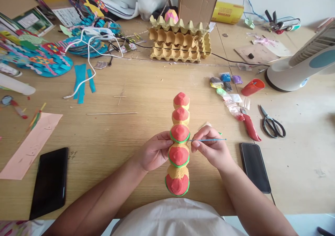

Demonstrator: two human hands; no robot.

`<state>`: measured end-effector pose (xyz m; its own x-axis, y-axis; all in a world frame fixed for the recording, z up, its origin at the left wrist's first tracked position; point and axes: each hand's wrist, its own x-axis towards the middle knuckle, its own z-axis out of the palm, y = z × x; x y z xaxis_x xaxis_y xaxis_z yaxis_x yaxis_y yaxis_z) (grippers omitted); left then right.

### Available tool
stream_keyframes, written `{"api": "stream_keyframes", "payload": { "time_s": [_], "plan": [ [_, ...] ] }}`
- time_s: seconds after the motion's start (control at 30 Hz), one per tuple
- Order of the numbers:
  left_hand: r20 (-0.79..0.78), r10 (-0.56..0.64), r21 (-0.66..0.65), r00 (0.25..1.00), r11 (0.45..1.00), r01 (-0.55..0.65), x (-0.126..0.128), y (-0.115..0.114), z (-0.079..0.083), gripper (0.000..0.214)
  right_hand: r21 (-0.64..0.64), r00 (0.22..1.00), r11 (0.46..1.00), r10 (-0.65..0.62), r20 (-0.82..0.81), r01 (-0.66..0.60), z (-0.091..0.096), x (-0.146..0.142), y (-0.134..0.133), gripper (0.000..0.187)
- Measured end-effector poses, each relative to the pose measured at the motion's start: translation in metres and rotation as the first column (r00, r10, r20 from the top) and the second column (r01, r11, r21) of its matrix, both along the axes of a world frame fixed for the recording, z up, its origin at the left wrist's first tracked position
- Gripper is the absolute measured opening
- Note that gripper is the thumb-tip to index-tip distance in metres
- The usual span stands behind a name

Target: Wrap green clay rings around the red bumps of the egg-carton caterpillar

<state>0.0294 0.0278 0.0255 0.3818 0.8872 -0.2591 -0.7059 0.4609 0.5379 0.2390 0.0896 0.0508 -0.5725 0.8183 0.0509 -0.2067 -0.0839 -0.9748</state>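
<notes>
A strip of egg-carton cups [179, 145], painted yellow with red tops, lies lengthwise on the wooden table [125, 135] in front of me. Green bands ring the three nearest cups. My left hand [154, 151] is closed on the strip's left side, at the middle cups. My right hand [211, 149] pinches a thin blue stick [209, 139] whose tip sits at the right edge of the middle cup.
Two black phones [49, 182] [255, 166] lie left and right of me. Scissors [272, 123], a red-handled tool [250, 127], a red cup [252, 86] and small clay bags [225, 82] sit to the right. Stacked egg trays [179, 42], a fan [303, 63] and paper crafts [47, 58] are further back.
</notes>
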Motion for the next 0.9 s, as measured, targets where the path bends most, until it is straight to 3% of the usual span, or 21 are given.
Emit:
{"api": "stream_keyframes", "payload": {
  "time_s": [0.2,0.4,0.7,0.9],
  "plan": [
    [-0.019,0.017,-0.019,1.0,1.0,-0.018,-0.003,0.001,0.0,0.024,-0.057,0.995,0.997,0.055,-0.083,-0.06,-0.006,0.01,0.0,0.017],
    [-0.016,0.012,-0.004,1.0,1.0,-0.012,-0.003,0.0,-0.002,0.022,0.077,0.994,0.993,0.086,0.064,-0.091,0.0,0.008,-0.004,0.009],
    [-0.004,0.035,-0.041,0.999,0.999,-0.035,-0.003,0.0,0.0,0.023,0.106,0.994,0.993,-0.057,0.097,0.046,0.003,-0.001,-0.003,0.013],
    [0.021,0.045,-0.052,0.999,0.998,-0.044,-0.003,-0.001,-0.005,0.022,0.224,0.993,0.971,-0.096,0.061,0.08,0.005,-0.003,-0.004,0.007]
  ]
}}
